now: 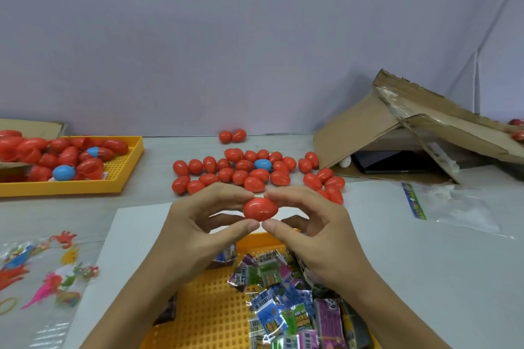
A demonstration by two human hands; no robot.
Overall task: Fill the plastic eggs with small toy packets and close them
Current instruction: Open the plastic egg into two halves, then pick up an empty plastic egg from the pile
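A closed red egg [261,209] is pinched between the left hand [198,224] and the right hand [314,228] above a yellow tray [209,317] of toy packets [283,300]. Closed eggs [249,171] are clustered on the worktop [425,263] beyond; open egg halves [56,156] are heaped in a second tray [124,170] at left.

Packets [286,303] in near tray [209,317] — eggs [249,170] behind.

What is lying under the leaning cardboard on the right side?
Under the cardboard a dark flat device and a small white object show. Anything further back is hidden by the flaps.
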